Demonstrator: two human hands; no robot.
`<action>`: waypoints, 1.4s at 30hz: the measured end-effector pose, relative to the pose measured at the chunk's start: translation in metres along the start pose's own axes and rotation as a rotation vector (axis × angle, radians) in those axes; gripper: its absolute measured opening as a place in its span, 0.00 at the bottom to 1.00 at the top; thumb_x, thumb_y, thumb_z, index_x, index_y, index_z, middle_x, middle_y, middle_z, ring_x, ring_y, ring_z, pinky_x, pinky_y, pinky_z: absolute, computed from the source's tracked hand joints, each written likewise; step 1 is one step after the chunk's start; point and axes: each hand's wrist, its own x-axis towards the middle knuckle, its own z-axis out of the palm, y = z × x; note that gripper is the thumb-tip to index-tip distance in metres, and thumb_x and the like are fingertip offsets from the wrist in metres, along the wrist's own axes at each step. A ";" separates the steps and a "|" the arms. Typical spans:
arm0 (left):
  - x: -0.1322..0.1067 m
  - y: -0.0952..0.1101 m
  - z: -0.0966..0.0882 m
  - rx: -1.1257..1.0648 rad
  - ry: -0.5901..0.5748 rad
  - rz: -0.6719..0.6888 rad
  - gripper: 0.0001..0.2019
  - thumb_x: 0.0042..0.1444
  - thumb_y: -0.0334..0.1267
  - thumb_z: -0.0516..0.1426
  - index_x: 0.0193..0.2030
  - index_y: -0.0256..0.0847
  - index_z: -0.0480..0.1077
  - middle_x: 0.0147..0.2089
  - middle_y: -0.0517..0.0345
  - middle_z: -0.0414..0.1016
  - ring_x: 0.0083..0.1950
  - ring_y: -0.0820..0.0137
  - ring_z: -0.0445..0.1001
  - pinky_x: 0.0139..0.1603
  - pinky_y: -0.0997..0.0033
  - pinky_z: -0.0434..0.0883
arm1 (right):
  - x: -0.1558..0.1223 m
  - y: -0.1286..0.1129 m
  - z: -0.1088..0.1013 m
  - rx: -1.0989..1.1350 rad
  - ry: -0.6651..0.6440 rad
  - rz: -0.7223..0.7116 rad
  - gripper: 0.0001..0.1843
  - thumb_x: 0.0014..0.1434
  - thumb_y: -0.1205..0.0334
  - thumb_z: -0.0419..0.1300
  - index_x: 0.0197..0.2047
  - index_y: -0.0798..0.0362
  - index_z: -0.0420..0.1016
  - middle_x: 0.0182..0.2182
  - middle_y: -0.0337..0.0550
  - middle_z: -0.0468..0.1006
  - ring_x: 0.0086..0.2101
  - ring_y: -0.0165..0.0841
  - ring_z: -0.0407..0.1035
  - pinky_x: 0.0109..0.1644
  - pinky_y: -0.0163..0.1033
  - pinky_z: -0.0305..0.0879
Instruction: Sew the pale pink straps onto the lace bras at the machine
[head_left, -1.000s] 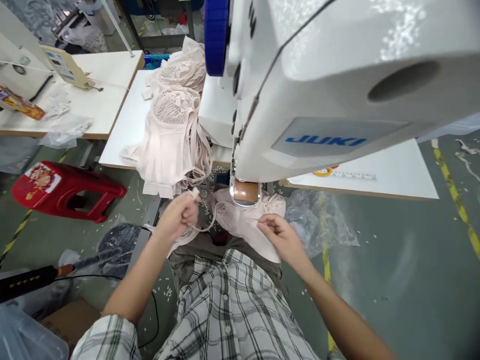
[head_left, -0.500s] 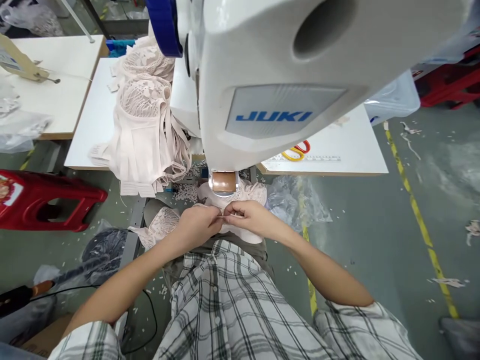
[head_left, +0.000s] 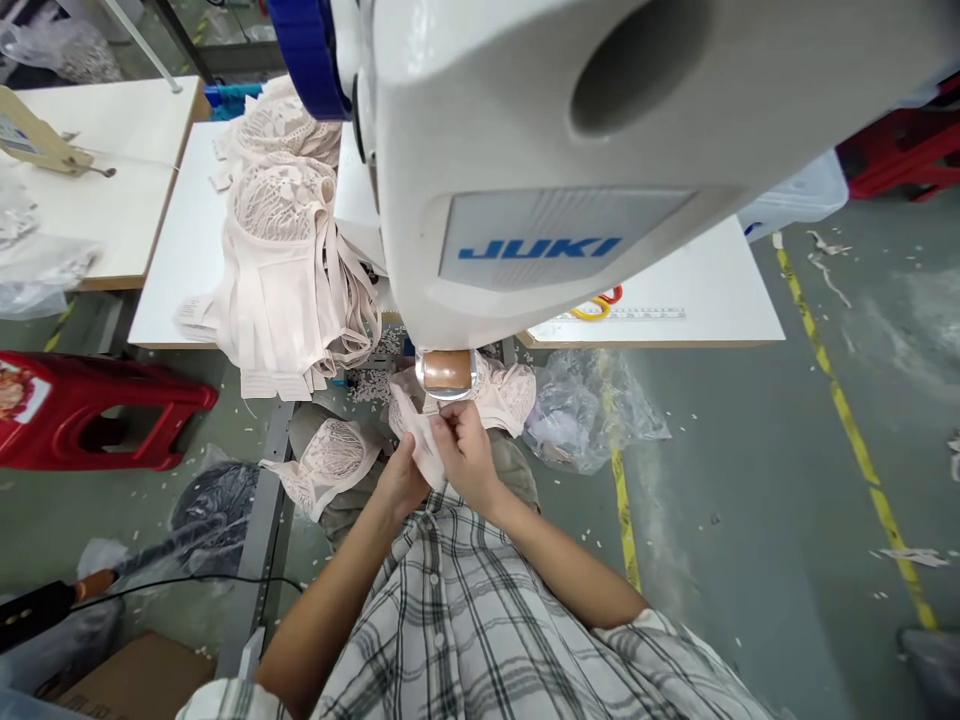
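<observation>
A: Nearest us, well this side of the sewing machine [head_left: 525, 250], the checked shirt [head_left: 465, 600]. And now the hands?

B: Just short of the machine's lower end! The right hand [head_left: 469, 462] has its grip together, pinched on the pale garment [head_left: 425, 442], close by the machine's brown plate [head_left: 448, 370]. The left hand [head_left: 405, 482] clamps the same cloth, thumb on top, a touch farther from the machine.

A: How would you play this hold?

B: Both pinches light but sure, I'd say, cloth flat between them, fingertips clear of the machine's end. The needle's hidden, so extra care there.

A: And that lace cup [head_left: 337, 450]?

B: On the lap, left of the machine's end. Whether it joins the held piece, I can't tell.

A: Farther out?

B: Plastic bag [head_left: 592, 410] to the machine's right; beyond it, scissors [head_left: 592, 308] and a ruler [head_left: 652, 314] on the desk [head_left: 720, 280]. Left of the machine, a great heap of garments [head_left: 281, 260]!
</observation>
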 end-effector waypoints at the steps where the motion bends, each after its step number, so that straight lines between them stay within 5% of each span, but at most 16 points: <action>1: 0.000 0.002 0.004 -0.024 0.105 0.036 0.38 0.54 0.70 0.52 0.57 0.40 0.69 0.58 0.41 0.74 0.59 0.57 0.74 0.56 0.57 0.73 | -0.002 0.003 0.003 -0.019 0.014 -0.013 0.11 0.66 0.51 0.55 0.43 0.50 0.62 0.37 0.42 0.72 0.35 0.33 0.69 0.39 0.40 0.68; 4: -0.005 0.011 0.012 -0.049 0.314 0.134 0.27 0.57 0.54 0.59 0.58 0.40 0.68 0.60 0.44 0.73 0.60 0.59 0.73 0.60 0.58 0.70 | -0.004 0.011 0.004 -0.037 0.033 -0.010 0.11 0.66 0.51 0.55 0.42 0.50 0.63 0.36 0.42 0.73 0.34 0.33 0.70 0.38 0.40 0.68; 7: -0.013 0.026 0.007 0.158 0.343 0.215 0.19 0.62 0.48 0.57 0.55 0.41 0.70 0.56 0.49 0.76 0.57 0.63 0.74 0.60 0.61 0.69 | -0.001 0.008 -0.014 -0.082 -0.109 -0.057 0.09 0.66 0.53 0.56 0.39 0.50 0.67 0.34 0.40 0.73 0.34 0.33 0.70 0.38 0.40 0.68; 12: -0.029 0.058 -0.010 0.738 0.063 0.082 0.19 0.67 0.50 0.50 0.31 0.40 0.70 0.27 0.60 0.72 0.30 0.70 0.70 0.35 0.70 0.67 | 0.011 -0.017 -0.057 -0.337 -0.155 -0.378 0.17 0.61 0.54 0.63 0.50 0.49 0.70 0.51 0.50 0.72 0.54 0.42 0.66 0.57 0.50 0.64; 16: -0.034 0.076 -0.008 0.844 -0.137 -0.030 0.22 0.66 0.51 0.50 0.27 0.39 0.66 0.25 0.62 0.66 0.28 0.73 0.64 0.31 0.72 0.62 | 0.019 -0.033 -0.070 -0.386 -0.604 -0.320 0.10 0.63 0.56 0.60 0.46 0.49 0.69 0.38 0.41 0.76 0.36 0.32 0.71 0.39 0.38 0.67; 18: -0.033 0.081 -0.006 0.792 -0.155 -0.065 0.20 0.65 0.51 0.52 0.29 0.38 0.68 0.28 0.61 0.69 0.30 0.72 0.66 0.32 0.73 0.63 | 0.021 -0.037 -0.071 -0.407 -0.683 -0.247 0.06 0.64 0.57 0.58 0.42 0.50 0.68 0.28 0.34 0.71 0.26 0.28 0.65 0.29 0.34 0.59; 21: -0.032 0.089 -0.003 0.627 -0.089 -0.113 0.15 0.62 0.50 0.57 0.38 0.38 0.72 0.33 0.58 0.75 0.33 0.71 0.71 0.35 0.74 0.67 | 0.020 -0.037 -0.076 -0.437 -0.482 -0.227 0.04 0.65 0.59 0.57 0.39 0.50 0.68 0.25 0.33 0.69 0.24 0.27 0.62 0.29 0.34 0.57; 25: -0.031 0.095 -0.001 0.383 0.105 -0.118 0.16 0.57 0.48 0.63 0.45 0.36 0.76 0.37 0.52 0.81 0.38 0.66 0.78 0.40 0.70 0.75 | 0.015 -0.035 -0.084 -0.467 -0.084 -0.253 0.06 0.68 0.60 0.55 0.41 0.49 0.72 0.34 0.39 0.77 0.33 0.30 0.69 0.37 0.36 0.63; 28: -0.028 0.088 -0.001 0.323 0.141 -0.105 0.17 0.56 0.49 0.64 0.39 0.33 0.79 0.36 0.48 0.82 0.36 0.65 0.80 0.38 0.69 0.76 | 0.008 -0.036 -0.079 -0.479 -0.096 -0.372 0.06 0.68 0.63 0.55 0.42 0.48 0.74 0.36 0.40 0.79 0.37 0.32 0.72 0.41 0.37 0.66; 33: -0.021 0.071 0.006 0.220 0.195 0.051 0.13 0.54 0.45 0.66 0.37 0.35 0.79 0.32 0.55 0.81 0.34 0.69 0.78 0.38 0.72 0.75 | 0.002 -0.042 -0.054 -0.451 -0.093 -0.518 0.05 0.65 0.64 0.58 0.40 0.49 0.75 0.35 0.41 0.80 0.36 0.32 0.74 0.39 0.37 0.68; 42: -0.023 0.067 0.016 0.331 0.197 0.167 0.15 0.58 0.43 0.63 0.49 0.39 0.79 0.47 0.52 0.82 0.49 0.62 0.78 0.52 0.64 0.74 | 0.012 -0.034 -0.046 -0.415 -0.057 -0.382 0.05 0.65 0.61 0.59 0.40 0.50 0.77 0.35 0.42 0.80 0.36 0.32 0.74 0.38 0.37 0.68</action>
